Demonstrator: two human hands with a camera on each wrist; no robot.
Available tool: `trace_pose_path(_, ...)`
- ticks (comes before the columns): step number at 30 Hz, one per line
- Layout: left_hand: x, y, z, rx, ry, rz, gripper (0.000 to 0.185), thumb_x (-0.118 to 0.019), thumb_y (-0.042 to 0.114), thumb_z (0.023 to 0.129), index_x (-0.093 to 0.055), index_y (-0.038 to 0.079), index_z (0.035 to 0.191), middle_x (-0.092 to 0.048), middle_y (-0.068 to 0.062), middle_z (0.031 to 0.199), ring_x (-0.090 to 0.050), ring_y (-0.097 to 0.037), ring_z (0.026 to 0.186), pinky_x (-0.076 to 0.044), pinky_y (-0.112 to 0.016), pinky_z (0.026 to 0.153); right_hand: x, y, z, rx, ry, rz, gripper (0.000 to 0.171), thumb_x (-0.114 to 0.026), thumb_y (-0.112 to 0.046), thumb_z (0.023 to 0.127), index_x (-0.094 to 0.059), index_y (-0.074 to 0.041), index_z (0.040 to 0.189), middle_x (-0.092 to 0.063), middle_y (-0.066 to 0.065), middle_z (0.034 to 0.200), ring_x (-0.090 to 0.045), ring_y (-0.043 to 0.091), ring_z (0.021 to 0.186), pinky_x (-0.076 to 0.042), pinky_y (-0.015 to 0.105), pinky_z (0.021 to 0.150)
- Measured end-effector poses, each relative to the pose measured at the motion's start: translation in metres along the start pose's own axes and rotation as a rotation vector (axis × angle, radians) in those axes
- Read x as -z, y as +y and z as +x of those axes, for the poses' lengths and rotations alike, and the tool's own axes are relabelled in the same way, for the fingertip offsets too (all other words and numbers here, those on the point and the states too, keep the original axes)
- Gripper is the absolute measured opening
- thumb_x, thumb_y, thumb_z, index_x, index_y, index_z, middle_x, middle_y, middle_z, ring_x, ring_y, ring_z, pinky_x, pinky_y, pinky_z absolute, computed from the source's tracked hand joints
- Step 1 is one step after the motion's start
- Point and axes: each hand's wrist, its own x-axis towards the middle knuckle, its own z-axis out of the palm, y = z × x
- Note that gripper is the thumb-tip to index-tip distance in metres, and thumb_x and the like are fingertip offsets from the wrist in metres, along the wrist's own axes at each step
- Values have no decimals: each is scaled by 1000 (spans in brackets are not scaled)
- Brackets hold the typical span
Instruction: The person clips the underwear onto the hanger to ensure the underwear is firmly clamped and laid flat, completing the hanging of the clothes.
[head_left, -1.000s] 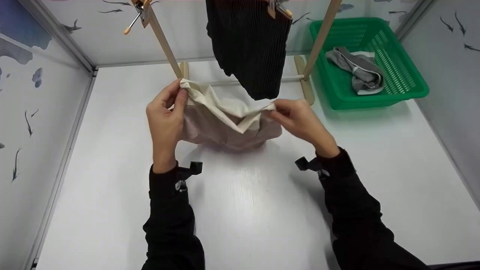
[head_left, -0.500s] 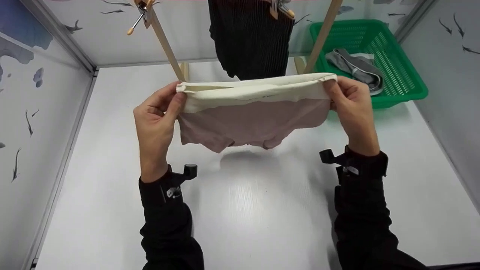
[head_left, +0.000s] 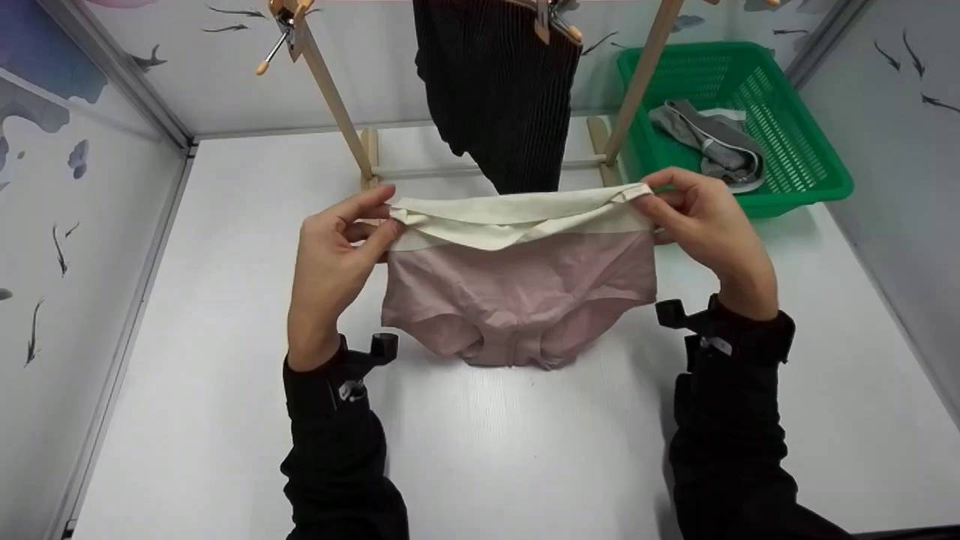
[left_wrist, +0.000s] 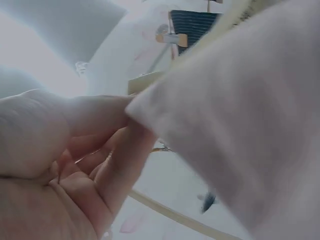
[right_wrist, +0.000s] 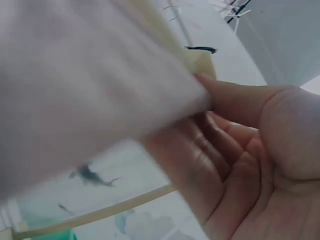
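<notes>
Both hands, left hand (head_left: 337, 259) and right hand (head_left: 701, 221), apparently pinching the underwear (head_left: 517, 289) waistband ends.

A staged laundry booth rather than a real home: a white surface (head_left: 510, 450) walled by pale panels printed with fish (head_left: 45, 247), a small wooden drying rack (head_left: 337, 97) at 12 o'clock holding a pegged black garment (head_left: 499, 90), and a green basket (head_left: 795, 165) at 2 o'clock.

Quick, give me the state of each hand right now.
Left hand: pinches the left end of the cream waistband of the pink underwear.
Right hand: pinches the waistband's right end.
</notes>
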Motion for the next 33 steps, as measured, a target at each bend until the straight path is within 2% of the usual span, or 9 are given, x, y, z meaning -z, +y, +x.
trace_pose_path(2, 0, -8, 3, 22, -41, 62, 34, -69, -6, 92, -67, -8, 126, -72, -18, 100, -74, -17, 79, -59, -29, 65, -1, 9, 5, -27, -56, -92, 25, -61, -13, 103, -64, 7, 118, -75, 11, 99, -72, 9, 77, -58, 25, 63)
trace_pose_path(6, -1, -30, 13, 76, -91, 169, 25, -68, 0, 96, -71, -7, 119, -72, -18, 99, -71, -19, 77, -59, -28, 66, -6, 30, 19, -98, -145, -150, 27, -61, -16, 104, -63, 7, 118, -72, 24, 106, -72, 10, 81, -59, 27, 67)
trace_pose_path(9, -1, -50, 21, 123, -116, 215, 21, -67, 2, 97, -72, -7, 115, -72, -18, 100, -71, -23, 79, -59, -27, 67, -11, 45, 28, -153, -185, -176, 28, -61, -17, 104, -63, 8, 117, -70, 26, 110, -71, 11, 83, -60, 30, 69)
trace_pose_path(14, -5, -79, 29, 207, -115, 262, 22, -65, 2, 97, -71, -7, 117, -71, -18, 100, -71, -22, 78, -59, -27, 68, -22, 65, 39, -217, -177, -208, 30, -60, -19, 104, -65, 7, 117, -70, 26, 109, -71, 14, 81, -60, 30, 68)
trace_pose_path(17, -7, -93, 32, 243, -101, 309, 23, -65, 2, 97, -70, -6, 117, -72, -18, 98, -70, -20, 73, -58, -24, 67, -29, 76, 45, -217, -158, -221, 29, -59, -19, 104, -66, 7, 116, -70, 26, 105, -72, 18, 82, -60, 32, 69)
trace_pose_path(23, 1, -117, 32, 270, -30, 483, 22, -64, 4, 95, -73, -3, 114, -74, -14, 89, -66, -16, 65, -49, -19, 58, -40, 100, 56, -224, -99, -253, 26, -56, -15, 105, -67, 8, 113, -71, 27, 100, -74, 33, 87, -61, 36, 69)
trace_pose_path(26, 8, -126, 31, 312, 1, 470, 21, -64, 4, 97, -72, -4, 114, -73, -16, 91, -66, -16, 68, -52, -20, 61, -41, 108, 58, -262, -89, -257, 27, -55, -14, 104, -67, 8, 114, -72, 27, 102, -74, 33, 87, -60, 34, 67)
trace_pose_path(29, 13, -131, 31, 354, -18, 375, 23, -64, 8, 99, -70, -7, 117, -72, -18, 98, -68, -17, 74, -57, -22, 67, -44, 114, 60, -295, -111, -267, 28, -53, -15, 104, -68, 8, 113, -72, 25, 102, -74, 28, 86, -59, 30, 65)
trace_pose_path(33, 10, -136, 33, 348, -42, 326, 25, -65, 14, 101, -72, -6, 114, -72, -17, 96, -66, -15, 73, -56, -23, 68, -47, 118, 61, -314, -156, -298, 31, -52, -17, 105, -69, 8, 109, -73, 23, 102, -71, 26, 83, -57, 27, 65)
